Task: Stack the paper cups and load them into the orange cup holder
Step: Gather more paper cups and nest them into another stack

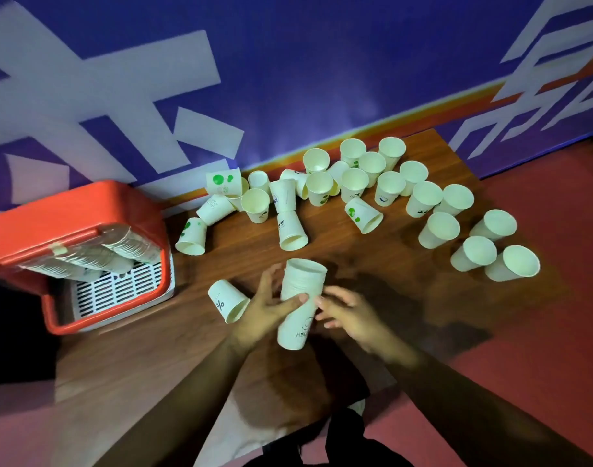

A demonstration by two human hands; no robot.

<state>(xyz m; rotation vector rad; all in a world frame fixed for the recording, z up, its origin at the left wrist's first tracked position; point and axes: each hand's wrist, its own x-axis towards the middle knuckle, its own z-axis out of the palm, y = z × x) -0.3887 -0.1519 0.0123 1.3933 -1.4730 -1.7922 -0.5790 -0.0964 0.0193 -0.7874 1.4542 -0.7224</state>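
A tall stack of nested paper cups (300,284) is tilted over the wooden table, open end pointing away from me. My left hand (266,308) grips it from the left, thumb across its middle. My right hand (347,311) is just to the right, fingers relaxed and touching or almost touching the stack's side. One single cup (227,299) lies on its side beside my left hand. The orange cup holder (83,210) stands at the left, with rows of stacked cups (96,254) lying inside it.
Several loose cups (355,183) are scattered over the far half of the wooden table (355,251), some upright, some tipped over. A blue wall with white lettering (288,79) runs behind the table. Red floor (541,332) lies to the right.
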